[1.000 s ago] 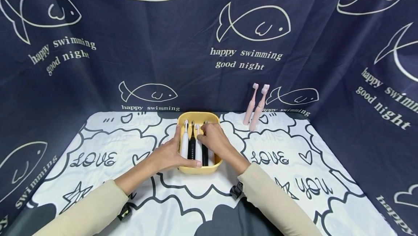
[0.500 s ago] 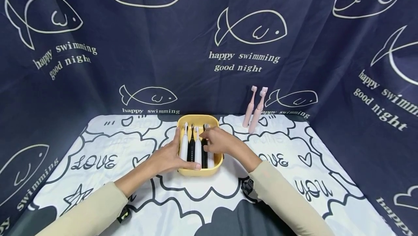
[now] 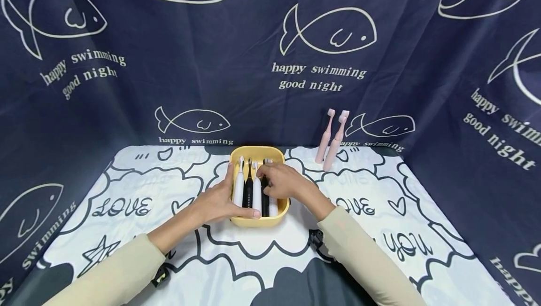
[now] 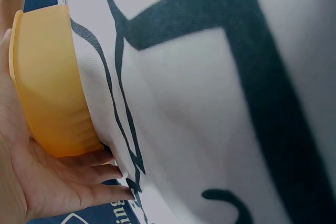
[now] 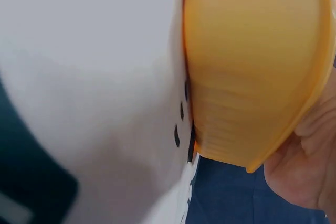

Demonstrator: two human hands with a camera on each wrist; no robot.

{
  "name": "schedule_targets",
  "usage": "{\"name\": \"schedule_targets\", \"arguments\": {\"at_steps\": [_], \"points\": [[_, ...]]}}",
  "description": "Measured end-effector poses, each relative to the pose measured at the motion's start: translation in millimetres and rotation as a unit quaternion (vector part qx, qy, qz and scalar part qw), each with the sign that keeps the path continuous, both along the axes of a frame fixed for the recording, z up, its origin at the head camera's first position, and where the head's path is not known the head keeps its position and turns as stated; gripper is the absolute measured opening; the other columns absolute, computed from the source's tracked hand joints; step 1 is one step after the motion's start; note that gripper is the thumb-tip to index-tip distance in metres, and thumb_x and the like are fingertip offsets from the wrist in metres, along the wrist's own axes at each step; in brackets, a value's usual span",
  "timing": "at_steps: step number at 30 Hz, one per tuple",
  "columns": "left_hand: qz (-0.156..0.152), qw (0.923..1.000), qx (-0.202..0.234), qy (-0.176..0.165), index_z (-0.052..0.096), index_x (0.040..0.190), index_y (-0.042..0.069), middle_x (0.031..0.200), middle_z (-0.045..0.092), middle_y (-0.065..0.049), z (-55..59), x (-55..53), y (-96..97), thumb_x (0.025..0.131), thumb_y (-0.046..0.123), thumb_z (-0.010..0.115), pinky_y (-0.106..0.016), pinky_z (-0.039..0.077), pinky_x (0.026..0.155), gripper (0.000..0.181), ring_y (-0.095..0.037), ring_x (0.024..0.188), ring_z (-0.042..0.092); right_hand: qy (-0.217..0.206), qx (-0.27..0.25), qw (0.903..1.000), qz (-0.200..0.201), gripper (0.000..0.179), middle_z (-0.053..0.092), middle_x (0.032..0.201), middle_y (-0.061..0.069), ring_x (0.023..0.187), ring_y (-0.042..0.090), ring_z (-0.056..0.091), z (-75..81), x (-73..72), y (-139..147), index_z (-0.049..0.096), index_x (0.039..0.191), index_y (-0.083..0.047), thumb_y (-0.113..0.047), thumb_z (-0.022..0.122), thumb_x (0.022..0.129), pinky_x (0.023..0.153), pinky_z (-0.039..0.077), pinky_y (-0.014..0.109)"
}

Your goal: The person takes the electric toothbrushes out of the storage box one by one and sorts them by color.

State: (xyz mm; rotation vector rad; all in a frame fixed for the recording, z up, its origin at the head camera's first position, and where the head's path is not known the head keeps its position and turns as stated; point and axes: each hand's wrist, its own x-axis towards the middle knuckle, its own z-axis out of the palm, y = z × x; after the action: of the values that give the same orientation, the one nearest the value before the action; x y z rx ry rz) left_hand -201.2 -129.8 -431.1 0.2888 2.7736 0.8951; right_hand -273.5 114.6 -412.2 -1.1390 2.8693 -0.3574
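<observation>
A yellow bin [image 3: 258, 222] holds a row of electric toothbrushes. From the left these are a white toothbrush [image 3: 239, 191], a black toothbrush [image 3: 247, 194], a second white toothbrush [image 3: 257, 197], a second black toothbrush [image 3: 265, 202] and a pale one [image 3: 273, 206] at the right. My left hand [image 3: 217, 200] grips the bin's left side, thumb over the front rim; the left wrist view shows its fingers against the bin's wall. My right hand [image 3: 284, 180] reaches over the right rim, bent fingers on the toothbrushes near the second white one. A gap shows between its thumb and index finger.
Two pink electric toothbrushes [image 3: 323, 144] [image 3: 334, 151] stand upright on the printed cloth [image 3: 245, 285] to the bin's right, near the back. A dark blue curtain [image 3: 236, 57] with fish drawings hangs behind and at both sides.
My right hand has shifted slightly right from the second white toothbrush, and its thumb and index finger have spread apart. My left hand keeps its hold on the bin.
</observation>
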Motion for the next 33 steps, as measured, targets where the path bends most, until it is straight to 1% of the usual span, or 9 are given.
{"name": "schedule_targets", "arguments": {"at_steps": [5,10,15,18,21,24,26,30,33], "points": [[0.002,1.0,0.001,0.001,-0.017,0.181,0.017,0.178,0.041,-0.03,1.6,-2.1,0.4,0.066,0.095,0.087,-0.061,0.053,0.117,0.174,-0.044,0.15,0.06,0.021,-0.014,0.9994,-0.022,0.04,0.078,0.129,0.01,0.12,0.031,0.071,-3.6,2.9,-1.4,0.075,0.134,-0.009,-0.012,0.076,0.094,0.109,0.057,0.05],[0.004,1.0,0.003,-0.003,-0.017,0.181,0.017,0.179,0.039,-0.029,0.3,-2.3,-0.2,0.066,0.094,0.088,-0.061,0.052,0.118,0.173,-0.044,0.153,0.058,0.042,-0.01,0.9988,-0.024,0.044,0.077,0.136,0.016,0.132,0.036,0.07,-6.3,5.1,-3.5,0.072,0.14,-0.002,-0.012,0.08,0.097,0.118,0.053,0.051],[0.006,1.0,0.004,-0.004,-0.018,0.181,0.018,0.179,0.039,-0.029,-0.8,-1.9,-0.4,0.067,0.093,0.088,-0.061,0.052,0.118,0.172,-0.043,0.153,0.058,0.055,0.008,0.9983,-0.016,0.036,0.08,0.129,0.014,0.125,0.035,0.071,-6.7,5.6,-4.3,0.076,0.132,-0.002,-0.013,0.082,0.098,0.114,0.054,0.049],[0.009,1.0,0.001,-0.003,-0.018,0.181,0.019,0.178,0.04,-0.03,-1.0,-2.0,-0.4,0.067,0.093,0.088,-0.061,0.052,0.118,0.172,-0.044,0.152,0.059,0.062,0.028,0.9976,-0.007,0.023,0.081,0.117,0.01,0.116,0.032,0.07,-5.4,5.6,-4.3,0.08,0.121,-0.006,-0.014,0.08,0.1,0.109,0.055,0.047],[0.007,1.0,0.004,-0.001,-0.018,0.181,0.019,0.179,0.039,-0.03,-1.0,-1.9,-0.2,0.068,0.092,0.089,-0.062,0.051,0.118,0.172,-0.045,0.153,0.058,0.06,0.045,0.9972,0.001,0.016,0.081,0.112,0.009,0.114,0.03,0.068,-3.0,6.4,-3.8,0.081,0.115,-0.009,-0.018,0.075,0.105,0.108,0.054,0.046],[0.004,1.0,0.008,0.001,-0.018,0.18,0.019,0.179,0.038,-0.03,-0.8,-1.0,-0.1,0.069,0.091,0.089,-0.062,0.051,0.119,0.171,-0.044,0.154,0.057,0.044,0.047,0.9979,-0.001,0.023,0.081,0.12,0.009,0.122,0.031,0.068,-1.3,7.2,-2.8,0.082,0.121,-0.008,-0.024,0.069,0.111,0.114,0.052,0.048],[0.004,1.0,0.009,0.001,-0.018,0.18,0.019,0.179,0.038,-0.029,-0.8,-0.2,0.0,0.069,0.091,0.089,-0.062,0.051,0.119,0.17,-0.044,0.154,0.057,0.032,0.043,0.9985,-0.006,0.03,0.081,0.125,0.009,0.126,0.032,0.067,-1.5,7.2,-2.2,0.081,0.126,-0.008,-0.031,0.068,0.112,0.116,0.051,0.049],[0.005,0.9999,0.009,0.001,-0.018,0.181,0.02,0.179,0.039,-0.029,-0.6,1.7,0.3,0.069,0.091,0.089,-0.062,0.052,0.117,0.17,-0.044,0.153,0.058,0.016,0.039,0.9989,-0.02,0.047,0.081,0.126,0.008,0.126,0.03,0.066,-3.2,6.5,-2.2,0.08,0.131,-0.008,-0.048,0.072,0.108,0.116,0.051,0.047],[0.007,0.9999,0.008,0.004,-0.018,0.181,0.021,0.179,0.039,-0.03,-1.1,1.5,0.3,0.069,0.091,0.089,-0.062,0.053,0.116,0.17,-0.044,0.151,0.059,0.013,0.035,0.9989,-0.027,0.051,0.082,0.121,0.005,0.122,0.028,0.065,-4.4,5.6,-3.4,0.081,0.13,-0.009,-0.053,0.077,0.103,0.112,0.053,0.046]]}}
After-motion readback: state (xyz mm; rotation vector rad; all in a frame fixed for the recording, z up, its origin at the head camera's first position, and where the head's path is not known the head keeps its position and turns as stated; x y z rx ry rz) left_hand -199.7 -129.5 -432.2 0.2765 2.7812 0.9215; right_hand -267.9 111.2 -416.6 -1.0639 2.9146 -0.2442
